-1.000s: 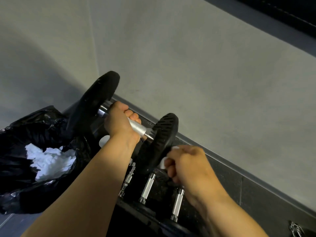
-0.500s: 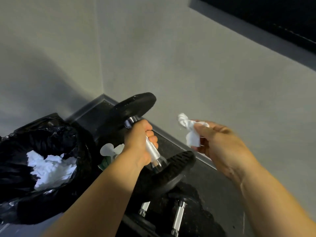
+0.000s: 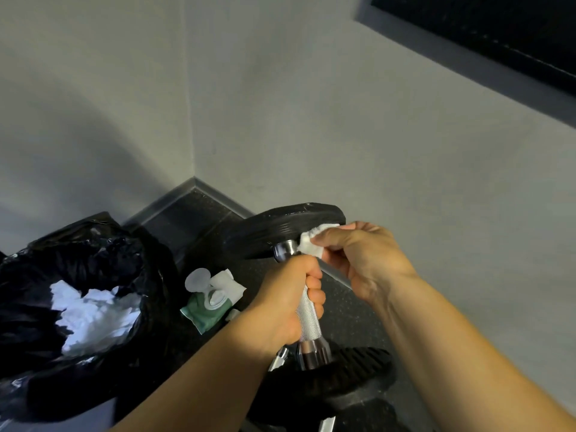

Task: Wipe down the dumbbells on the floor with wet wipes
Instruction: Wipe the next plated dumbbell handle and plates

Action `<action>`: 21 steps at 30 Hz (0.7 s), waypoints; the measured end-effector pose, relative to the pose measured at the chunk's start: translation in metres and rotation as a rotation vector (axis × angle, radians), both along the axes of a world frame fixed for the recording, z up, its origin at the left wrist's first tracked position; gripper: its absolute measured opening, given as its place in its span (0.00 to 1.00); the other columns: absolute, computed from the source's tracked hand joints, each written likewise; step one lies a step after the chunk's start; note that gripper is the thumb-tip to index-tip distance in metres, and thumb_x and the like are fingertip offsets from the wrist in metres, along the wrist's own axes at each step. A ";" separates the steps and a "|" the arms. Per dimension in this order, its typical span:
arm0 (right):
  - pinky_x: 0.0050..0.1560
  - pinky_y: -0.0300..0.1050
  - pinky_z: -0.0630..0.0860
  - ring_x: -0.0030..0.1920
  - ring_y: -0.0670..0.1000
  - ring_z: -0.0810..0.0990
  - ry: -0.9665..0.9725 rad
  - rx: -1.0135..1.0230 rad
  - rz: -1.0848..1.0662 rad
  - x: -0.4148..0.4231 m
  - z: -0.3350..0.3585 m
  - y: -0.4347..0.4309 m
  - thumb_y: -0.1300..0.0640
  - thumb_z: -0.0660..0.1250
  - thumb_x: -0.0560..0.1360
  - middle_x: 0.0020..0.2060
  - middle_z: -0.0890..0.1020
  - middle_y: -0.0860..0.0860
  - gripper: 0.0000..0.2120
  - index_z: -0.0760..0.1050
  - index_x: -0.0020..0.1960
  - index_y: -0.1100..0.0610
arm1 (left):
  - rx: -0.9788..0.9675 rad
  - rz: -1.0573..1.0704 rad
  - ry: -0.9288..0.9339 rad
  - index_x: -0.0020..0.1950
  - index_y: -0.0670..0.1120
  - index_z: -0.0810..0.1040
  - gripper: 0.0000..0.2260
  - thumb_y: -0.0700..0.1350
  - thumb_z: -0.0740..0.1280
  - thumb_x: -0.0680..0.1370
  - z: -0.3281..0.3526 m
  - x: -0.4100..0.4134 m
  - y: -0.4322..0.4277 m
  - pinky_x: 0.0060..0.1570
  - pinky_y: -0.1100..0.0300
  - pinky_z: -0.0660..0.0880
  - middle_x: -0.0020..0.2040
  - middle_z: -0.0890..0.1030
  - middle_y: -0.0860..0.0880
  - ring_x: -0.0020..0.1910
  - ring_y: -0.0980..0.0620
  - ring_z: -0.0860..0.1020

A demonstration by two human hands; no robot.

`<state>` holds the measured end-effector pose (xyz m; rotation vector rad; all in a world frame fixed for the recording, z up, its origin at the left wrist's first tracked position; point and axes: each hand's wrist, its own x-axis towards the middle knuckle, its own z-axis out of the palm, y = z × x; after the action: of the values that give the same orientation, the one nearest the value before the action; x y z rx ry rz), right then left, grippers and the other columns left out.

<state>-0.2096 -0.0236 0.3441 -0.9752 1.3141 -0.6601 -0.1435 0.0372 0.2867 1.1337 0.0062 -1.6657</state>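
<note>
Down in the room's corner, two plain grey walls (image 3: 280, 120) meet above a grey skirting strip (image 3: 174, 198), and a dark speckled floor (image 3: 349, 310) runs out from it. A dark framed panel (image 3: 498, 35) crosses the upper right.

Half a second ago the dumbbell leaned more and the right hand held its wipe in the air, clear of the metal. Now the black-plated dumbbell with a knurled silver handle (image 3: 308, 316) stands nearly upright, one plate (image 3: 280, 229) on top, the other (image 3: 349, 369) below, just above more dumbbells lying on the floor. The left hand (image 3: 286, 310) is wrapped tight around the handle. The right hand (image 3: 358, 260) pinches a crumpled white wet wipe (image 3: 311, 244) and presses it against the shiny collar under the top plate.

At left a crinkled black plastic rubbish bag (image 3: 93, 244) gapes open, holding a heap of used white wipes (image 3: 90, 316). Between bag and dumbbell lies a green soft pack of wet wipes (image 3: 202, 313), its clear round lid flipped up and a white sheet poking out.
</note>
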 end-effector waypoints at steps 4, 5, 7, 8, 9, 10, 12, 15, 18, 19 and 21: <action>0.27 0.40 0.77 0.24 0.50 0.75 0.138 0.092 0.021 -0.008 -0.019 -0.013 0.73 0.73 0.65 0.24 0.77 0.54 0.10 0.74 0.37 0.63 | -0.062 -0.066 0.072 0.25 0.46 0.71 0.16 0.36 0.59 0.72 0.004 0.002 0.005 0.20 0.68 0.57 0.21 0.61 0.53 0.18 0.57 0.59; 0.27 0.40 0.76 0.25 0.50 0.75 0.161 0.123 0.051 -0.010 -0.024 -0.016 0.72 0.73 0.66 0.27 0.78 0.55 0.08 0.75 0.39 0.63 | -0.077 -0.093 0.084 0.24 0.45 0.72 0.17 0.36 0.58 0.72 0.005 0.002 0.006 0.20 0.68 0.56 0.21 0.61 0.54 0.18 0.57 0.59; 0.31 0.41 0.76 0.29 0.51 0.76 0.170 0.174 0.107 -0.013 -0.033 -0.021 0.71 0.73 0.66 0.29 0.80 0.55 0.06 0.77 0.40 0.63 | -0.111 -0.140 0.096 0.17 0.45 0.71 0.22 0.36 0.58 0.73 0.007 0.003 0.007 0.21 0.66 0.56 0.20 0.60 0.54 0.18 0.58 0.58; 0.33 0.42 0.77 0.30 0.51 0.77 0.164 0.188 0.122 -0.014 -0.037 -0.023 0.71 0.72 0.66 0.28 0.80 0.54 0.06 0.78 0.39 0.63 | -0.119 -0.159 0.100 0.16 0.45 0.70 0.24 0.36 0.57 0.73 0.009 0.003 0.008 0.22 0.66 0.55 0.20 0.60 0.54 0.19 0.58 0.58; 0.35 0.42 0.77 0.31 0.51 0.77 0.162 0.199 0.129 -0.014 -0.040 -0.024 0.71 0.71 0.67 0.27 0.80 0.54 0.06 0.78 0.39 0.63 | -0.120 -0.175 0.119 0.15 0.45 0.70 0.23 0.37 0.57 0.72 0.009 0.003 0.008 0.23 0.66 0.54 0.20 0.59 0.54 0.19 0.58 0.57; 0.36 0.42 0.77 0.31 0.51 0.78 0.162 0.207 0.134 -0.015 -0.043 -0.026 0.72 0.70 0.67 0.26 0.80 0.53 0.06 0.78 0.39 0.63 | -0.109 -0.183 0.148 0.16 0.45 0.69 0.22 0.37 0.58 0.71 0.010 0.004 0.009 0.24 0.66 0.54 0.21 0.59 0.54 0.19 0.58 0.57; 0.36 0.42 0.78 0.32 0.49 0.78 0.157 0.211 0.166 -0.018 -0.046 -0.027 0.73 0.69 0.67 0.25 0.80 0.51 0.07 0.77 0.40 0.62 | -0.089 -0.180 0.207 0.22 0.48 0.67 0.13 0.37 0.61 0.65 0.012 0.005 0.010 0.25 0.66 0.54 0.22 0.59 0.54 0.20 0.58 0.57; 0.38 0.41 0.80 0.36 0.50 0.81 0.035 0.191 0.262 -0.026 -0.048 -0.029 0.69 0.72 0.64 0.35 0.82 0.53 0.12 0.77 0.46 0.60 | -0.080 -0.169 0.253 0.28 0.49 0.63 0.12 0.38 0.66 0.56 0.011 0.008 0.010 0.26 0.66 0.56 0.22 0.60 0.54 0.19 0.57 0.59; 0.29 0.36 0.77 0.30 0.47 0.80 -0.001 0.133 0.276 -0.029 -0.041 -0.027 0.68 0.71 0.67 0.31 0.82 0.54 0.04 0.78 0.40 0.62 | -0.110 -0.178 0.317 0.24 0.46 0.70 0.06 0.40 0.65 0.60 0.011 0.009 0.010 0.23 0.67 0.58 0.22 0.60 0.55 0.19 0.58 0.59; 0.25 0.34 0.75 0.27 0.47 0.79 0.016 0.099 0.251 -0.029 -0.038 -0.027 0.69 0.70 0.68 0.29 0.82 0.54 0.04 0.78 0.37 0.62 | -0.105 -0.182 0.321 0.22 0.46 0.72 0.08 0.40 0.63 0.62 0.010 0.009 0.010 0.22 0.67 0.58 0.23 0.60 0.55 0.19 0.58 0.60; 0.23 0.35 0.72 0.24 0.48 0.78 0.050 0.017 0.198 -0.028 -0.031 -0.024 0.71 0.70 0.67 0.28 0.81 0.57 0.05 0.78 0.35 0.63 | -0.074 -0.140 0.308 0.22 0.45 0.72 0.10 0.41 0.63 0.64 0.008 0.008 0.006 0.22 0.67 0.59 0.25 0.61 0.54 0.21 0.57 0.61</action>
<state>-0.2381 -0.0480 0.3130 -1.0983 1.2455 -0.4745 -0.1356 0.0436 0.2946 0.8290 0.0620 -1.9365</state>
